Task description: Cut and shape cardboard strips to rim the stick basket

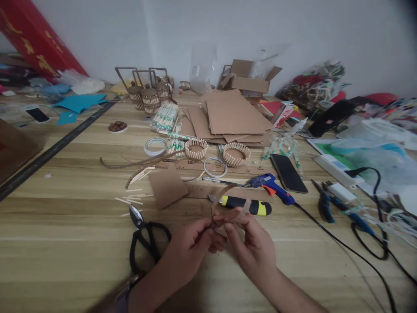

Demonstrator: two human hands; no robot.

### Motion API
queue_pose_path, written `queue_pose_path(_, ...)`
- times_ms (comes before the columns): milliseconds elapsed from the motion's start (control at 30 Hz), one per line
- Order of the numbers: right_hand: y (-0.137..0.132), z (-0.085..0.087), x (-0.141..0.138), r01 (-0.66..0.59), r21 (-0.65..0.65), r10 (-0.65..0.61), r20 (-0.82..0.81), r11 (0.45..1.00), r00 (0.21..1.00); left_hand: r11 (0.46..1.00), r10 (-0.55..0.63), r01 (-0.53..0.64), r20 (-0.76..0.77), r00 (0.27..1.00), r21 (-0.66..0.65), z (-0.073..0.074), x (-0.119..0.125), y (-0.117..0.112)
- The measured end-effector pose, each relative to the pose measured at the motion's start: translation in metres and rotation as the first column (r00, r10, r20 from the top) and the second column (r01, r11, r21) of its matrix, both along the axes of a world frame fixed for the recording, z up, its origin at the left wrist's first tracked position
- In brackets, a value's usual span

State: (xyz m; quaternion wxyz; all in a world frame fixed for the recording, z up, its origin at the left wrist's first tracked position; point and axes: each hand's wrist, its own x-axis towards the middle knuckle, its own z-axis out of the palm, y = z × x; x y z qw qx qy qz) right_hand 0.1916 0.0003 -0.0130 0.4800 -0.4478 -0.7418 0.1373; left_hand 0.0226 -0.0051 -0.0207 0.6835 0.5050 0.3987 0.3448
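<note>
A thin brown cardboard strip (223,191) curves up in a loop above my fingers. My left hand (193,241) pinches its lower end between thumb and fingertips, and my right hand (253,242) grips it close by, the tips nearly meeting. Where the strip runs between the fingers is partly hidden. Just beyond lies a black and yellow utility knife (234,202), blade to the left. Black-handled scissors (148,239) rest beside my left forearm. Further off are a square of cardboard (167,186) and two rings of short sticks, one left (196,149) and one right (236,154).
A blue glue gun (273,187) trails a black cord to the lower right, near a phone (289,173) and pliers (325,202). Loose sticks (134,198) lie left. Rolls of tape (155,147), stacked cardboard (237,113) and small lidded baskets (150,101) stand behind.
</note>
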Motion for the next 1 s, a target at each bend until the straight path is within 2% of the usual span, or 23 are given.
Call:
queue_pose_path(133,0.0015,-0.0012,-0.0001,-0.076,0.067,0.072,0.056,0.995,0.996,1.0,0.026,-0.026,-0.008,1.0,-0.005,-0.0002,-0.0026,0.0029)
queue_pose_path(267,0.0038,-0.0036,-0.0007,-0.114,0.128,0.093,0.161,0.985,0.983,0.996,0.048,-0.039,-0.12,0.992,0.076,-0.0006,-0.0041,0.0057)
queue_pose_path(467,0.0042,-0.0045,0.0026,-0.094,0.137,0.07,0.171,0.986,0.983,1.0,0.019,-0.019,-0.121,0.992,-0.003,0.0004,0.0009,0.0023)
queue_pose_path(667,-0.001,-0.0028,0.005,-0.011,0.066,0.002,0.147,0.998,0.989,0.998,-0.009,0.002,-0.136,0.991,-0.055,-0.0068,0.0012,-0.0022)
queue_pose_path(867,-0.0008,-0.0074,0.0043,-0.083,0.068,0.073,0.131,0.994,0.989,0.995,-0.007,0.028,-0.206,0.978,0.098,-0.0064,-0.0013,0.0036)
queue_pose_path(1000,0.001,-0.0102,0.004,-0.105,0.093,0.084,0.201,0.99,0.976,0.992,0.036,0.0,-0.271,0.962,0.129,-0.0034,-0.0023,0.0059)
